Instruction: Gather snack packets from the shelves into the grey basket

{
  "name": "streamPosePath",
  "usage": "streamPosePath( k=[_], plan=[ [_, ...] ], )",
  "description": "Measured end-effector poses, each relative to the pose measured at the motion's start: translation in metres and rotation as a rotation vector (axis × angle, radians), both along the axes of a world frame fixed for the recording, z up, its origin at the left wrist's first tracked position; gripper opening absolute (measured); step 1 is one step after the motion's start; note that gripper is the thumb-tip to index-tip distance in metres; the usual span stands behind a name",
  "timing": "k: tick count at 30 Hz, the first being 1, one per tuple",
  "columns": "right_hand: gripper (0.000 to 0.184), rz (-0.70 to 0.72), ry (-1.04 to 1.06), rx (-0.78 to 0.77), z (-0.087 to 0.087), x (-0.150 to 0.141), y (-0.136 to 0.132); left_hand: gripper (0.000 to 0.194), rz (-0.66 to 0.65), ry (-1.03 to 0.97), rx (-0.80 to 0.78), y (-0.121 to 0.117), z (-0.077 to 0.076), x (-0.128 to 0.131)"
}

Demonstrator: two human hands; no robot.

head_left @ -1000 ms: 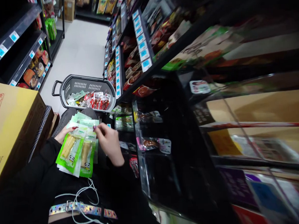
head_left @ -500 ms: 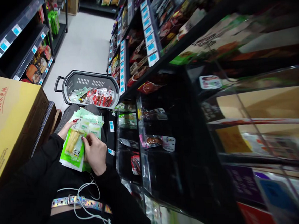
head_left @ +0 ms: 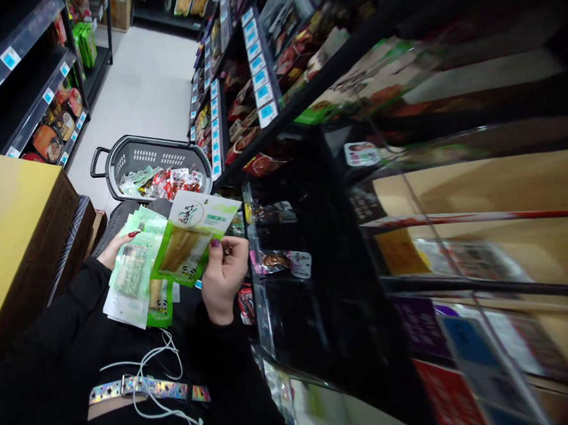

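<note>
My left hand [head_left: 114, 246] grips a fanned stack of green-and-white snack packets [head_left: 134, 273] from behind, only fingertips with red nails showing at its top edge. My right hand [head_left: 223, 272] pinches one green snack packet [head_left: 192, 237] lifted clear of the stack and tilted toward the shelving on the right. The packets have clear windows showing tan sticks and a small panda print.
A grey shopping basket [head_left: 152, 158] with red and green packets stands on the floor ahead. Black shelving [head_left: 283, 193] with blue price tags lines the right; another shelf unit [head_left: 26, 93] is on the left. A yellow carton [head_left: 10, 223] sits close at my left.
My right hand has pulled one packet off the stack and raised it up and to the right. The left hand still holds the rest.
</note>
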State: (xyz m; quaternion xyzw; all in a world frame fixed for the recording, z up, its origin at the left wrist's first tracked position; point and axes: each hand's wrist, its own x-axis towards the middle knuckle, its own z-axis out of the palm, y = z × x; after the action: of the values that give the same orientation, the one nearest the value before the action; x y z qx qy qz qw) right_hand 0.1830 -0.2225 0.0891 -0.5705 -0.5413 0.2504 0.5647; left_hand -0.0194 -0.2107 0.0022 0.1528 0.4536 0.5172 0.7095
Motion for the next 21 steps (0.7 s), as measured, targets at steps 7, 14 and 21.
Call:
streamPosePath(
  k=[7, 14, 21],
  plan=[
    [0.021, 0.179, 0.546, -0.198, -0.004, 0.006, 0.004, 0.061, -0.033, 0.097, -0.014, 0.000, 0.002, -0.002],
    [0.026, 0.625, 0.969, -0.451, -0.006, 0.009, 0.006, 0.043, -0.057, 0.073, -0.016, 0.000, 0.004, -0.002],
    [0.041, 0.505, 0.659, -0.559, -0.009, 0.006, 0.005, 0.029, -0.072, 0.089, -0.006, -0.001, 0.001, -0.004]
  ],
)
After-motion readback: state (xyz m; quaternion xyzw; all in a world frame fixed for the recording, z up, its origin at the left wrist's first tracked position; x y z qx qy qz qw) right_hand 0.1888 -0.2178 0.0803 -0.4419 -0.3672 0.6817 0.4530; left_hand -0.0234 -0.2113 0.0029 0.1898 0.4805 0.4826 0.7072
